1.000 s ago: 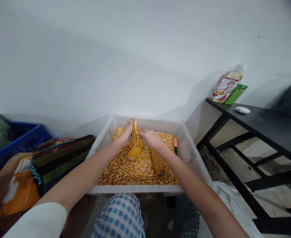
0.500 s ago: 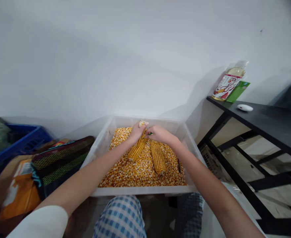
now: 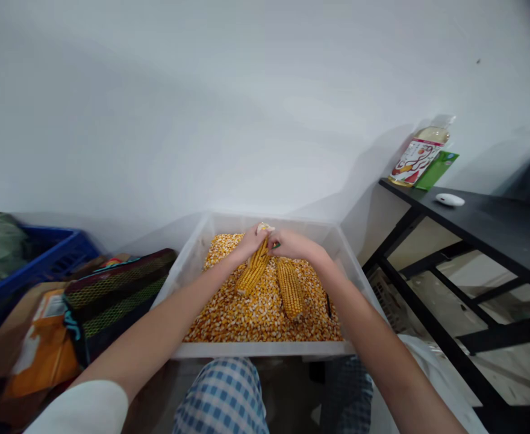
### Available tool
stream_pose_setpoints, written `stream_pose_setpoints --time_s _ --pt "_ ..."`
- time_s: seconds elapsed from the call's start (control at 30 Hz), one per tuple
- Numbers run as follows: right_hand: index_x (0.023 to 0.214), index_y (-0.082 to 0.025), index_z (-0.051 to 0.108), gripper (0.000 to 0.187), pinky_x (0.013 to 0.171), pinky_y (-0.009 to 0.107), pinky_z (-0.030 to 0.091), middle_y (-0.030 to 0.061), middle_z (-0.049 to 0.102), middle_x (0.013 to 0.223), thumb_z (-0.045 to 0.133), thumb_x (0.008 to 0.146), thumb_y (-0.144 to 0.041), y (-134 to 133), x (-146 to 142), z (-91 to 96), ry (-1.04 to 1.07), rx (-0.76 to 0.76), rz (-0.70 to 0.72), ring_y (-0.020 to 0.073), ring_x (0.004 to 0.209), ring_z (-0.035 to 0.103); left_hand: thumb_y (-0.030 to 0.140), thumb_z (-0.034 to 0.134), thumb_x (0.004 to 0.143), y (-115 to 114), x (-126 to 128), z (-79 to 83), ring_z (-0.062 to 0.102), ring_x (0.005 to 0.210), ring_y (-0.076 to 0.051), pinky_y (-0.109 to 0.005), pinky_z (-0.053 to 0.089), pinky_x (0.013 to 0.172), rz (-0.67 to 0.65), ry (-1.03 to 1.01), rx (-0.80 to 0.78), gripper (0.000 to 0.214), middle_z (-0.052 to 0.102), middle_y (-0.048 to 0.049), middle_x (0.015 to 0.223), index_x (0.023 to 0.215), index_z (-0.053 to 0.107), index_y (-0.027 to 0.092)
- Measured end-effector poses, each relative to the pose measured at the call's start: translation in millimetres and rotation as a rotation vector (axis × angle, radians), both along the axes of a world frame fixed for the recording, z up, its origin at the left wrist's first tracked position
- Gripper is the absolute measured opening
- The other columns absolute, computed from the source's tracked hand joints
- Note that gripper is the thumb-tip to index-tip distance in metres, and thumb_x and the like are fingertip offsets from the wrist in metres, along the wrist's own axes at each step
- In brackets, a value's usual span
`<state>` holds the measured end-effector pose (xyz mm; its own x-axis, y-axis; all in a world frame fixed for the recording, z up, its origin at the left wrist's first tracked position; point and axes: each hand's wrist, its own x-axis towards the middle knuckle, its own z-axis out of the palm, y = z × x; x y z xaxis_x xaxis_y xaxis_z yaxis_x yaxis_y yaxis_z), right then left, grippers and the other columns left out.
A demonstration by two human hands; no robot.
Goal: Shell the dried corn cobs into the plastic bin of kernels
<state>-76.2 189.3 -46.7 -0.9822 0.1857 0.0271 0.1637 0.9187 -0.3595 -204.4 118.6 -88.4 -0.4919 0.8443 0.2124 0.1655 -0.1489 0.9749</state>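
My left hand [image 3: 251, 242] is closed around the upper end of an ear of corn [image 3: 253, 275], which slants down to the left over the loose kernels [image 3: 233, 322]. Its pale butt end shows above my thumb. Against that same ear, near its top, my right hand [image 3: 289, 243] is closed, fingers bent in a pinch. A small dark green bit of something shows between its fingers; its kind is too small to tell. A second ear of corn [image 3: 290, 290], still full of kernels, lies on the heap just to the right.
A translucent plastic bin [image 3: 265, 349] surrounds the kernels, above my knees. A thin dark object [image 3: 329, 305] sticks up by its right side. On the right, a black shelf [image 3: 495, 223] carries a bottle [image 3: 418, 158] and a white object [image 3: 450, 199]. A blue crate [image 3: 66, 244] and mesh bag [image 3: 115, 295] stand left.
The view has shifted slightly, so everything sits a little further right. Both hands stay at the top of the held ear, with the right fingers slightly changed in pose.
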Motion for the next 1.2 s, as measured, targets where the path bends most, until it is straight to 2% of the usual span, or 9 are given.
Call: stream_pose_setpoints --time_s 0.1,0.33,0.47,0.57,0.7,0.8,0.9,1.03,1.2 --pt "0.077 -0.014 0.068 0.013 0.062 0.022 0.038 0.0037 0.066 0.078 0.057 0.071 -0.013 2.1 -0.6 0.6 -0.021 0.026 0.025 0.0123 0.067 0.054 0.031 0.053 0.071 1.5 1.2 -2.5 0.046 0.062 -0.014 -0.024 0.036 0.061 -0.022 0.171 0.009 0.017 0.053 0.001 0.06 0.062 0.053 0.016" --pt "0.078 -0.012 0.069 0.015 0.062 0.021 0.037 0.0046 0.066 0.078 0.056 0.069 -0.012 2.0 -4.2 11.3 -0.07 0.039 0.073 0.0117 0.066 0.053 0.04 0.047 0.075 -0.3 0.0 -1.1 0.049 0.064 -0.015 -0.025 0.039 0.063 -0.016 0.283 -0.044 0.026 0.054 0.001 0.062 0.068 0.051 0.016" --pt "0.074 -0.012 0.07 0.017 0.055 0.021 0.034 0.0027 0.066 0.068 0.056 0.066 -0.01 -7.3 -5.0 -3.7 -0.233 0.073 0.163 0.0103 0.055 0.049 0.045 0.047 0.075 -0.5 1.5 0.8 0.052 0.063 -0.015 -0.026 0.04 0.063 -0.004 0.294 -0.062 0.029 0.056 0.0004 0.062 0.071 0.051 0.016" --pt "0.073 -0.012 0.07 0.016 0.053 0.022 0.032 0.0038 0.066 0.066 0.056 0.066 -0.012 -11.5 1.6 -29.7 -0.226 0.143 0.13 0.0113 0.054 0.049 0.048 0.047 0.076 -2.0 1.8 1.6 0.053 0.054 -0.014 -0.025 0.04 0.056 -0.04 0.209 -0.085 0.032 0.054 0.0005 0.055 0.071 0.05 0.017" --pt "0.08 -0.013 0.068 0.014 0.059 0.02 0.035 0.003 0.067 0.075 0.056 0.073 -0.018 -5.3 17.3 -49.1 0.032 0.001 -0.063 0.0114 0.063 0.054 0.051 0.045 0.077 0.1 -10.9 -5.0 0.052 0.046 -0.013 -0.024 0.039 0.047 0.021 0.014 -0.045 0.035 0.053 -0.0001 0.051 0.07 0.049 0.017" --pt "0.085 -0.014 0.065 0.016 0.062 0.02 0.036 0.0024 0.066 0.079 0.054 0.08 -0.024 -3.5 23.7 -46.7 0.242 -0.048 -0.181 0.0114 0.068 0.056 0.054 0.042 0.077 5.0 -25.8 -14.9 0.053 0.045 -0.013 -0.023 0.04 0.044 0.056 -0.161 -0.011 0.039 0.054 -0.0002 0.05 0.072 0.05 0.017" --pt "0.088 -0.015 0.063 0.016 0.066 0.021 0.036 0.003 0.066 0.083 0.051 0.084 -0.025 -9.0 21.7 -42.7 0.348 0.02 -0.183 0.0123 0.073 0.057 0.055 0.043 0.075 8.8 -33.7 -21.7 0.055 0.045 -0.013 -0.022 0.041 0.044 0.038 -0.287 -0.005 0.039 0.054 -0.0001 0.05 0.074 0.05 0.016" --pt "0.087 -0.016 0.061 0.016 0.069 0.021 0.036 0.0042 0.063 0.084 0.048 0.087 -0.025 -17.1 16.0 -42.7 0.356 0.164 -0.101 0.013 0.076 0.056 0.054 0.045 0.075 11.4 -32.9 -23.7 0.056 0.045 -0.013 -0.021 0.041 0.043 0.004 -0.291 0.017 0.037 0.054 0.0002 0.049 0.073 0.049 0.017" --pt "0.084 -0.016 0.059 0.016 0.067 0.022 0.035 0.0041 0.06 0.081 0.045 0.088 -0.023 -20.2 14.7 -43.3 0.312 0.327 -0.093 0.0132 0.075 0.054 0.054 0.046 0.075 15.0 -32.5 -25.9 0.054 0.044 -0.013 -0.023 0.041 0.044 0.008 -0.251 0.019 0.037 0.053 0.0012 0.048 0.071 0.049 0.017"
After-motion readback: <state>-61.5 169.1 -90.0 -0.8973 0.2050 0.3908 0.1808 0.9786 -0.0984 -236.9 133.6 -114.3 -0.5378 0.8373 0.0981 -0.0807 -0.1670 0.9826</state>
